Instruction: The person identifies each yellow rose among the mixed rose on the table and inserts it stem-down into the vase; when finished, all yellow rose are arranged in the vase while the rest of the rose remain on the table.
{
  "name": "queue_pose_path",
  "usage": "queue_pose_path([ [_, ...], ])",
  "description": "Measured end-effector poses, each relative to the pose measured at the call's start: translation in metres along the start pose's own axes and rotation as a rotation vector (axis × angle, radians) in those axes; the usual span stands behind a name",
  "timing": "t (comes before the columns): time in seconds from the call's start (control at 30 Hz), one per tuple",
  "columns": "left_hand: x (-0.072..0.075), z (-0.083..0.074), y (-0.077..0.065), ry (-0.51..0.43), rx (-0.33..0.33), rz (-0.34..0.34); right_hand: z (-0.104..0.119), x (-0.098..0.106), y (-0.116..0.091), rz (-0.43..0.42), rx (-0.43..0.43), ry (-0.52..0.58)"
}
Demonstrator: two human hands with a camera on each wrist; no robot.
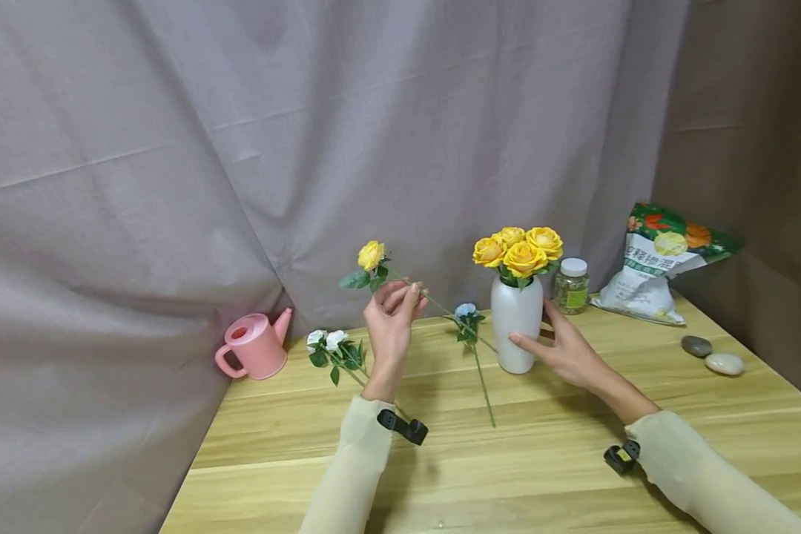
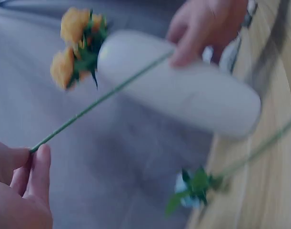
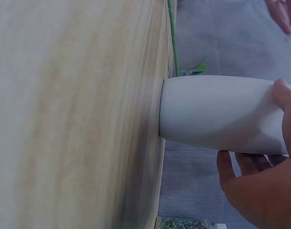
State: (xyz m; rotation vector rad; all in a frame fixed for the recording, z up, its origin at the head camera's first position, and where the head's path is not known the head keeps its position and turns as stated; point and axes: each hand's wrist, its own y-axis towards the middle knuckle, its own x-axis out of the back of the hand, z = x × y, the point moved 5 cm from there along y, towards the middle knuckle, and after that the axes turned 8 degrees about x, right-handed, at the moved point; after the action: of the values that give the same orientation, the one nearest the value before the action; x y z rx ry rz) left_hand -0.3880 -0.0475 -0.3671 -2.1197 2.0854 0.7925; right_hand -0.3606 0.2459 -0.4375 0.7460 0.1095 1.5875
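My left hand (image 1: 389, 326) pinches the green stem of a yellow rose (image 1: 371, 255) between thumb and fingers, above the table. The bloom points up and left; in the left wrist view the bare stem (image 2: 102, 99) slants across in front of the vase. A white vase (image 1: 515, 326) stands upright on the table, holding several yellow roses (image 1: 525, 258). Around its right side my right hand (image 1: 569, 354) grips it, thumb in front and fingers partly hidden behind. A blue flower (image 1: 466, 310) with a long stem lies just left of the vase.
White flowers (image 1: 336, 340) lie on the wooden table (image 1: 280, 460) beside a pink watering can (image 1: 260, 352) at the left. Behind the right hand stand a lidded jar (image 1: 572, 288) and a bag (image 1: 644, 285). A dark stone (image 1: 696, 345) and a pale stone (image 1: 724, 363) lie at right.
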Motion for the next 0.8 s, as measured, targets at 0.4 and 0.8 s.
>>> queue_pose_path([
  [0.4,-0.055,-0.048,-0.01,-0.161,-0.266,-0.009,-0.001,0.0,0.0,-0.012,0.0,-0.012],
  [0.8,-0.079,-0.075,-0.013,-0.063,-0.429,-0.008,0.001,0.0,0.0,-0.003,-0.009,-0.023],
])
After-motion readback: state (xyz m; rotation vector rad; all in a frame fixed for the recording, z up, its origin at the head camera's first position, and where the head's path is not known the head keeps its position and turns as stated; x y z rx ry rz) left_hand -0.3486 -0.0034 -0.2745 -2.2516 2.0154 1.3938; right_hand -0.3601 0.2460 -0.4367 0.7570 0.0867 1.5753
